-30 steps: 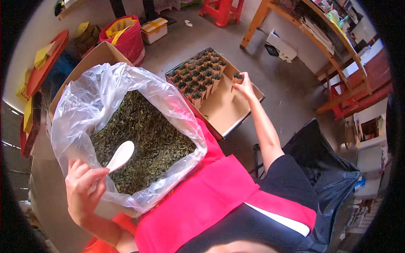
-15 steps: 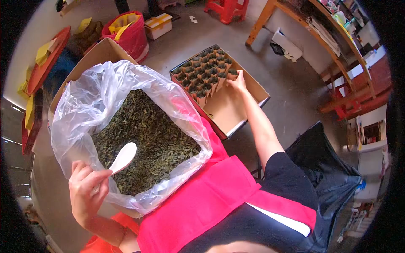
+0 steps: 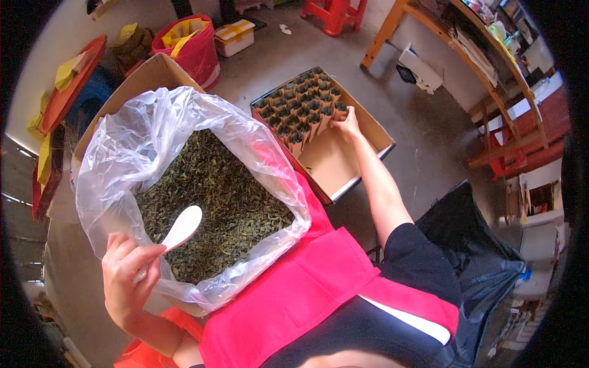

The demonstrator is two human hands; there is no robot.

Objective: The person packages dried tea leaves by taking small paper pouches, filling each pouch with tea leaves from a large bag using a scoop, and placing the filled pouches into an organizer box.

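Observation:
A white spoon (image 3: 183, 227) is held in my left hand (image 3: 130, 270), its bowl above dried leaves (image 3: 227, 196). The leaves fill a clear plastic bag (image 3: 116, 165) lining a cardboard box (image 3: 161, 72). At the shallow box (image 3: 334, 178), my right hand (image 3: 347, 124) grips a small brown paper packet (image 3: 339, 109) with dark contents at its top. That packet is beside rows of upright, similar packets (image 3: 294, 110), which stand in the far left part of the shallow box.
Behind the bag is a red bucket (image 3: 195, 58) with yellow packets, next to a white foam box (image 3: 235, 40). A red stool (image 3: 334, 15) and a wooden table (image 3: 383, 34) stand farther back. Black plastic sheeting (image 3: 466, 227) lies at the right.
My right hand has moved the held packet from the open side of the shallow box to the edge of the rows. The left hand still holds the spoon, and the view has shifted slightly.

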